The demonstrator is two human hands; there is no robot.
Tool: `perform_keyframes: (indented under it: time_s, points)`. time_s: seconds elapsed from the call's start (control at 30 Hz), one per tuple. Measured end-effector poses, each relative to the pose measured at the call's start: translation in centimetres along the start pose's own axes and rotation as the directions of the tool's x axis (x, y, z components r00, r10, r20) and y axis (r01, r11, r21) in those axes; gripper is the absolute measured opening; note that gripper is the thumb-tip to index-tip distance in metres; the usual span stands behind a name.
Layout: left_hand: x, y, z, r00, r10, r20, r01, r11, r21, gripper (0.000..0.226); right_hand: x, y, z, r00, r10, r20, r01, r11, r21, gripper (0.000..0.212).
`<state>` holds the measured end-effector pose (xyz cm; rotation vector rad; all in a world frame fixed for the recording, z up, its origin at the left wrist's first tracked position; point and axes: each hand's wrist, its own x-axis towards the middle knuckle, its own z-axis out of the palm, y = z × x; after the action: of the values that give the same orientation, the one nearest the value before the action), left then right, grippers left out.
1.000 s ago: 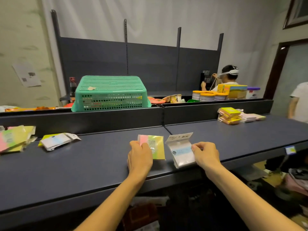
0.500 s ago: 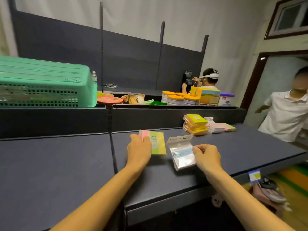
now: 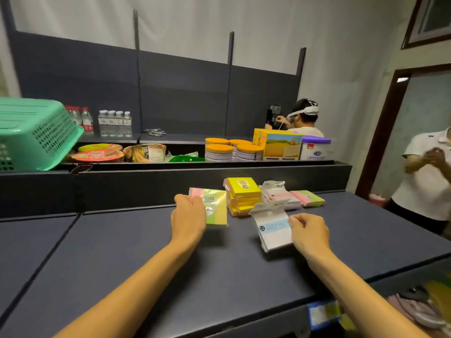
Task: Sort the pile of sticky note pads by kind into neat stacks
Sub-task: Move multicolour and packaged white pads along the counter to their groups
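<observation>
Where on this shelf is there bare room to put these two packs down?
Bare shelf lies left of the left hand and toward the front edge between both arms. It is crowded behind the right hand: yellow stack, white packs and pink-green pad sit close together.

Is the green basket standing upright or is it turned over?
Turned over: the green basket shows its flat base on top, its rim facing down.

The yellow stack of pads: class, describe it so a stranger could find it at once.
On the dark shelf, behind and between the two hands, stands the yellow stack. It is the tallest pile there, plain yellow on top, while the packets to its right lie low, white and pink.
</observation>
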<state>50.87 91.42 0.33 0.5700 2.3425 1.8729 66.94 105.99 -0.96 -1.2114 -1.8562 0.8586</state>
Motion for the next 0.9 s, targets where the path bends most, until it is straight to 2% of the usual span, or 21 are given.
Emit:
perform_keyframes:
  time_s: [0.23, 0.53, 0.73, 0.83, 0.9]
  points:
    - [-2.9, 2.0, 6.4, 0.984, -0.067, -0.167, 0.065, 0.998, -0.018, 0.020, 7.0, 3.5, -3.7, 0.989, -0.047, 0.140, 0.038, 0.997, 0.071, 0.020]
    - [-3.9, 4.2, 9.1, 0.938, -0.037, -0.345, 0.031, 0.999, -0.022, 0.011, 11.9, 5.0, -3.5, 0.958, -0.099, 0.268, 0.053, 0.983, 0.175, 0.019]
    - [-2.3, 4.9, 10.6, 0.930, 0.025, -0.367, -0.049, 0.997, -0.056, 0.010, 14.3, 4.5, -2.6, 0.967, -0.128, 0.221, 0.073, 0.969, 0.238, 0.016]
    - [-1.7, 5.1, 11.3, 0.933, 0.027, -0.359, -0.062, 0.994, -0.085, 0.011, 15.9, 4.4, -2.0, 0.976, -0.082, 0.200, 0.038, 0.976, 0.216, 0.014]
    - [-1.0, 5.3, 11.5, 0.935, 0.042, -0.351, -0.080, 0.992, -0.096, 0.012, 17.4, 4.3, -1.6, 0.989, -0.030, 0.145, -0.005, 0.971, 0.238, 0.021]
